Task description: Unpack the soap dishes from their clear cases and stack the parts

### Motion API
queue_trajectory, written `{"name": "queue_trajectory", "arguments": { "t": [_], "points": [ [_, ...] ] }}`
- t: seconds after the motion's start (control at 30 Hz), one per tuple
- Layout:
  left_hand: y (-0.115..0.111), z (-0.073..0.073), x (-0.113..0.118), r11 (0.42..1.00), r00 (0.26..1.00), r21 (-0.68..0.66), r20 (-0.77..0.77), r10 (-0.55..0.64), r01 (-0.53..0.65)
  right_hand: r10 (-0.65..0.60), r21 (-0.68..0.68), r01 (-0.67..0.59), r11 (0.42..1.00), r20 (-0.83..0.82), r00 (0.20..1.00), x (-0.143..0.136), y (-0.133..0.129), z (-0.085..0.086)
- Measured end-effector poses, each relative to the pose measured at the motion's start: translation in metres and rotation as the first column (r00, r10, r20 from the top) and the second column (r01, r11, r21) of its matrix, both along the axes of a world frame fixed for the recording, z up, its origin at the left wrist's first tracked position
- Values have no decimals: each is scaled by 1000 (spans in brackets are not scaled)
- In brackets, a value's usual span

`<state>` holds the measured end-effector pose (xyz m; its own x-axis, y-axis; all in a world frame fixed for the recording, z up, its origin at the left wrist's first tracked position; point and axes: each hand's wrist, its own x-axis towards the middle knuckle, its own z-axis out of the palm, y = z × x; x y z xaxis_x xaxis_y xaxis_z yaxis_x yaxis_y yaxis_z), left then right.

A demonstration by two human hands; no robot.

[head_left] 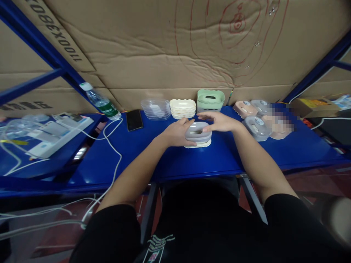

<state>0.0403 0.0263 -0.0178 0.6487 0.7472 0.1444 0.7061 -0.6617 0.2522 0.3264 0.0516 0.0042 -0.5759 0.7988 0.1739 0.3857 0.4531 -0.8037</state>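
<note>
In front of me on the blue table is a small grey plastic box, with an oblong slot in its middle. It rests on a cream wavy-edged piece. My left hand is closed round the box's left side, thumb along the front, fingers at the back. At the right, my right hand has its fingers stretched and apart; its thumb is at the box's rim, though whether it presses there I cannot tell. Just behind are a stack of cream trays, nested clear covers and green boxes.
Several lidded pink and grey boxes sit at the right, partly blurred out. A black phone, a water bottle and a white cable lie to the left. Cardboard stands behind the table, between blue frame posts.
</note>
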Motion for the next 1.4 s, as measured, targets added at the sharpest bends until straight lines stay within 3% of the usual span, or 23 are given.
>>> {"name": "queue_trajectory", "arguments": {
  "t": [0.1, 0.27, 0.5, 0.7, 0.93, 1.07, 1.2, 1.33, 1.4],
  "points": [
    [-2, 3, 1, 997, 999, -79, -44, -5, 2, 103, -9, -103, 995, 175, 979, -4, -7, 1],
    [-5, 5, 5, 984, 995, -175, -88, -39, 23, 131, -47, -123, 991, 313, 940, -5, -4, -6],
    [-7, -3, 10, 993, 986, -98, -141, -84, 71, 153, -47, -145, 988, 302, 941, -2, -2, -12],
    [-6, -13, 11, 998, 982, 34, -186, -43, 50, 90, 28, -104, 994, 320, 943, -9, -1, -18],
    [2, -15, 10, 998, 984, -55, -174, -33, 23, 51, 123, -94, 988, 316, 947, -13, 2, -25],
    [4, -16, 10, 997, 987, -70, -157, -19, 8, -102, 252, 63, 966, 141, 985, -10, 7, -21],
    [4, -15, 9, 997, 987, -74, -163, 5, -17, -297, 368, 290, 884, -38, 954, -7, 10, -17],
    [12, -11, 2, 1000, 999, -4, -47, -10, 9, -323, 399, 297, 868, -1, 946, -7, 11, -20],
    [20, -8, -7, 994, 997, 99, 70, 43, -50, -306, 409, 261, 874, 46, 951, -8, 11, -23]
  ]
}}
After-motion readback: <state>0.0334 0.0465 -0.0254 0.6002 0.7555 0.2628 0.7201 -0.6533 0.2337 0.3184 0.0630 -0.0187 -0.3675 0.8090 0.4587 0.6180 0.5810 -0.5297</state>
